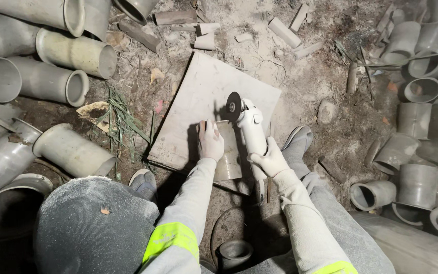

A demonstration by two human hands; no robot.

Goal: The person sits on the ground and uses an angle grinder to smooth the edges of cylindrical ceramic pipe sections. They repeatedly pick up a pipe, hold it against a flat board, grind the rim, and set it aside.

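You're mid-cut: left hand [211, 142] pins the pipe [227, 152] at the board's [198, 96] near edge, right hand [269, 161] grips the grinder [247, 124]; steady it.

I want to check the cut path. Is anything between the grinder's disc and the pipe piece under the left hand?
Nothing visible. The grinder disc sits right at the pipe piece, held by the left hand.
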